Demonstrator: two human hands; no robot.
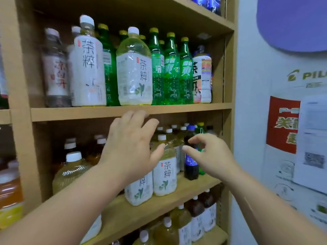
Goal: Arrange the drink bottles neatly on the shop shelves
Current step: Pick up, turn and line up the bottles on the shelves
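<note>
My left hand [130, 145] is raised with fingers spread in front of the middle shelf, just left of a white-capped tea bottle [165, 174] with a white label; it holds nothing. My right hand [209, 153] hovers with loosely curved fingers in front of a dark cola bottle [191, 167] with a blue cap, not gripping it. On the upper shelf [123, 112] stand two large tea bottles [134, 71], several green soda bottles [172, 73] and a white-labelled bottle [202, 76] at the right end.
More tea bottles fill the middle shelf behind my hands and the lower shelf [203, 221]. A large yellow tea bottle [72, 172] stands at the left. The shelf's right upright [230, 85] borders a wall with posters [283, 124].
</note>
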